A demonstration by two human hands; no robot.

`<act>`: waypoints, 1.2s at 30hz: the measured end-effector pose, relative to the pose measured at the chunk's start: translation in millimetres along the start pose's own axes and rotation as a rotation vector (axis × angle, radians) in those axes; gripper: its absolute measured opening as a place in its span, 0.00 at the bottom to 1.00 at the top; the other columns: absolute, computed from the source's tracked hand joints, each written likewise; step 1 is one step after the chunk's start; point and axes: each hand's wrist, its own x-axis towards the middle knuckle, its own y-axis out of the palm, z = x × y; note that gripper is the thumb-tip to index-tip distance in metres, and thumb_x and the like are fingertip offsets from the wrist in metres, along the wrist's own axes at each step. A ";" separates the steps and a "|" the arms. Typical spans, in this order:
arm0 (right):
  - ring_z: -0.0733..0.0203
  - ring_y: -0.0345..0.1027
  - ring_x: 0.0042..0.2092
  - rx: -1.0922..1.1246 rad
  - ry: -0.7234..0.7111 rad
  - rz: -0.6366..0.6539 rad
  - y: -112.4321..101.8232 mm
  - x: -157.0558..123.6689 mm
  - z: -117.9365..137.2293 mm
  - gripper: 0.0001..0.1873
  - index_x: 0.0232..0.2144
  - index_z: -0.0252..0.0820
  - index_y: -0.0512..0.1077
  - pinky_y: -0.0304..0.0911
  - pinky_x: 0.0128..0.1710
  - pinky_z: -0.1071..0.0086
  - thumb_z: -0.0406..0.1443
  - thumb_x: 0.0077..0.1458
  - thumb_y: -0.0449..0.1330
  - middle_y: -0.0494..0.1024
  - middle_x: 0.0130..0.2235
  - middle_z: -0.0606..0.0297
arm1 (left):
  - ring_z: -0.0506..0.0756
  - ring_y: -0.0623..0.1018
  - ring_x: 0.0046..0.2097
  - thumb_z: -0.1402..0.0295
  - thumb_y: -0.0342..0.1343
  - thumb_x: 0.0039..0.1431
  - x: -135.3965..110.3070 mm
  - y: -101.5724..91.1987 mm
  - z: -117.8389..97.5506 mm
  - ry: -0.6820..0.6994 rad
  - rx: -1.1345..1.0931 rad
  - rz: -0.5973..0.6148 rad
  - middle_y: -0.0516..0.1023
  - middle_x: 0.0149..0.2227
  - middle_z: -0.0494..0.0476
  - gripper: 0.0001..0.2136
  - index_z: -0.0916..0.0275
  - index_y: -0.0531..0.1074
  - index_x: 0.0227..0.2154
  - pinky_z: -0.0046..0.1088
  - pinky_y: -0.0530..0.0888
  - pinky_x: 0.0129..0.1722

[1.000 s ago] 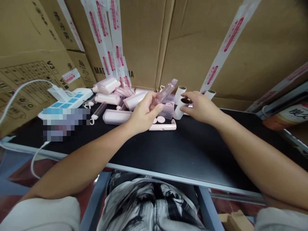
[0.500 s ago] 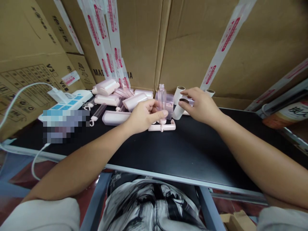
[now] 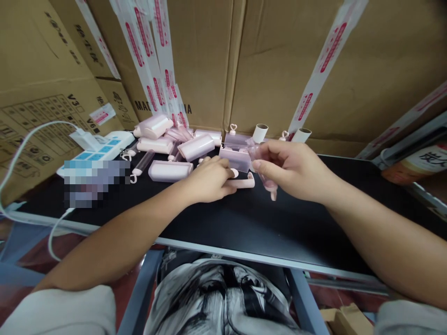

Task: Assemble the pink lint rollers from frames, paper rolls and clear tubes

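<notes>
A translucent pink tube (image 3: pixel 254 148) with a pale pink end piece (image 3: pixel 271 187) is tilted in my right hand (image 3: pixel 291 167), pinched between thumb and fingers. My left hand (image 3: pixel 209 181) is down on the black table, its fingers curled around the left end of a pale pink plastic bar (image 3: pixel 245 182) with a hooked tip. A small rounded pink piece (image 3: pixel 235 173) shows at its fingertips; whether it belongs to the bar I cannot tell. Just behind the hands lies a lilac translucent case (image 3: pixel 235 159). A similar case (image 3: pixel 170 170) lies left of my left hand.
Several pink and lilac cases (image 3: pixel 154 126) are piled at the back left. White cardboard tubes (image 3: pixel 260 133) stand at the back near the cardboard box wall (image 3: pixel 279 60). A power strip (image 3: pixel 104 151) with a white cable occupies the left; an orange-and-white package (image 3: pixel 419 163) is at far right.
The translucent tube has passed from my left hand to my right, which has let go of a white cardboard tube. My left hand has lowered onto the pink bar.
</notes>
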 end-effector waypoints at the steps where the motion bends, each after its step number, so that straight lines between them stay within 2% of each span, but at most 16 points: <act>1: 0.63 0.65 0.18 -0.015 0.000 0.020 -2.2 -1.0 1.3 0.11 0.35 0.46 0.70 0.58 0.21 0.67 0.45 0.65 0.61 0.73 0.21 0.71 | 0.66 0.77 0.48 0.63 0.61 0.63 -0.4 0.4 -1.2 0.004 0.038 0.035 0.80 0.44 0.64 0.10 0.62 0.82 0.41 0.45 0.70 0.49; 3: 0.64 0.65 0.19 -0.095 -0.035 0.029 -5.0 -3.2 4.6 0.11 0.39 0.44 0.73 0.57 0.22 0.68 0.45 0.65 0.62 0.73 0.23 0.71 | 0.65 0.78 0.46 0.68 0.59 0.62 -0.8 1.1 -5.1 0.020 0.045 0.061 0.80 0.42 0.63 0.07 0.64 0.81 0.35 0.44 0.71 0.48; 5: 0.64 0.66 0.23 -0.176 -0.081 0.025 -6.4 -5.2 7.9 0.13 0.43 0.42 0.76 0.57 0.24 0.69 0.44 0.64 0.62 0.74 0.25 0.70 | 0.62 0.78 0.45 0.70 0.59 0.61 -0.9 0.8 -7.8 -0.006 -0.065 0.000 0.80 0.41 0.62 0.06 0.64 0.79 0.32 0.40 0.71 0.47; 7: 0.64 0.67 0.26 -0.214 -0.121 0.026 -7.8 -6.7 10.2 0.14 0.45 0.41 0.77 0.57 0.27 0.69 0.44 0.64 0.62 0.74 0.26 0.69 | 0.58 0.78 0.41 0.65 0.59 0.65 -0.6 -0.8 -7.2 -0.084 -0.306 -0.113 0.80 0.38 0.59 0.09 0.64 0.76 0.32 0.36 0.71 0.44; 9: 0.64 0.67 0.27 -0.243 -0.140 0.041 -9.8 -7.6 11.3 0.14 0.45 0.41 0.77 0.57 0.28 0.69 0.43 0.63 0.62 0.75 0.27 0.68 | 0.54 0.77 0.36 0.55 0.56 0.69 0.0 -3.1 -4.1 -0.142 -0.632 -0.195 0.79 0.34 0.55 0.15 0.64 0.73 0.34 0.31 0.71 0.39; 11: 0.64 0.66 0.27 -0.289 -0.134 0.068 -12.1 -7.9 11.1 0.14 0.45 0.41 0.78 0.57 0.29 0.69 0.43 0.62 0.62 0.76 0.28 0.68 | 0.51 0.76 0.33 0.48 0.56 0.69 0.6 -5.3 -1.2 -0.135 -0.939 -0.192 0.78 0.33 0.53 0.20 0.63 0.69 0.36 0.28 0.71 0.35; 13: 0.64 0.67 0.27 -0.337 -0.114 0.098 -13.9 -7.8 10.1 0.14 0.45 0.41 0.78 0.57 0.30 0.69 0.42 0.61 0.63 0.77 0.28 0.68 | 0.51 0.79 0.34 0.47 0.59 0.66 1.2 -6.5 0.2 -0.119 -1.157 -0.151 0.79 0.34 0.54 0.21 0.63 0.67 0.37 0.26 0.72 0.35; 17: 0.63 0.67 0.28 -0.401 -0.119 0.101 -15.5 -7.1 8.3 0.14 0.45 0.42 0.80 0.56 0.31 0.69 0.41 0.60 0.62 0.77 0.28 0.67 | 0.55 0.84 0.40 0.50 0.70 0.58 2.0 -7.1 1.2 -0.164 -1.384 -0.118 0.82 0.39 0.55 0.25 0.62 0.66 0.44 0.29 0.77 0.39; 20: 0.63 0.67 0.27 -0.439 -0.148 0.095 -15.8 -7.0 9.4 0.15 0.45 0.41 0.81 0.57 0.31 0.69 0.41 0.61 0.62 0.77 0.27 0.67 | 0.56 0.85 0.41 0.53 0.72 0.56 2.3 -8.3 4.3 -0.170 -1.473 -0.139 0.83 0.45 0.58 0.30 0.60 0.64 0.53 0.31 0.79 0.40; 23: 0.63 0.66 0.27 -0.445 -0.155 0.088 -16.1 -7.1 11.1 0.16 0.47 0.41 0.82 0.56 0.31 0.68 0.41 0.62 0.61 0.78 0.28 0.66 | 0.57 0.86 0.42 0.56 0.72 0.58 2.2 -9.5 7.2 -0.129 -1.468 -0.112 0.83 0.48 0.62 0.31 0.62 0.66 0.57 0.32 0.80 0.43; 27: 0.63 0.65 0.28 -0.441 -0.160 0.103 -16.6 -6.6 11.1 0.15 0.45 0.41 0.81 0.55 0.31 0.68 0.42 0.65 0.59 0.78 0.29 0.65 | 0.58 0.85 0.45 0.56 0.71 0.59 1.3 -8.6 8.0 -0.106 -1.415 -0.077 0.83 0.49 0.65 0.29 0.66 0.71 0.57 0.33 0.79 0.46; 31: 0.61 0.65 0.29 -0.470 -0.162 0.146 -17.5 -6.2 9.3 0.15 0.42 0.42 0.80 0.54 0.32 0.67 0.44 0.67 0.57 0.78 0.29 0.64 | 0.59 0.85 0.46 0.56 0.71 0.58 0.5 -7.4 8.7 -0.131 -1.392 -0.054 0.83 0.49 0.64 0.29 0.64 0.69 0.57 0.32 0.80 0.43; 36: 0.56 0.71 0.36 -0.429 -0.157 0.192 -17.9 -6.9 4.3 0.18 0.47 0.43 0.77 0.58 0.37 0.65 0.44 0.72 0.50 0.81 0.38 0.59 | 0.61 0.85 0.49 0.58 0.73 0.56 1.0 -7.1 9.7 -0.140 -1.401 -0.066 0.81 0.49 0.62 0.29 0.62 0.68 0.55 0.32 0.81 0.43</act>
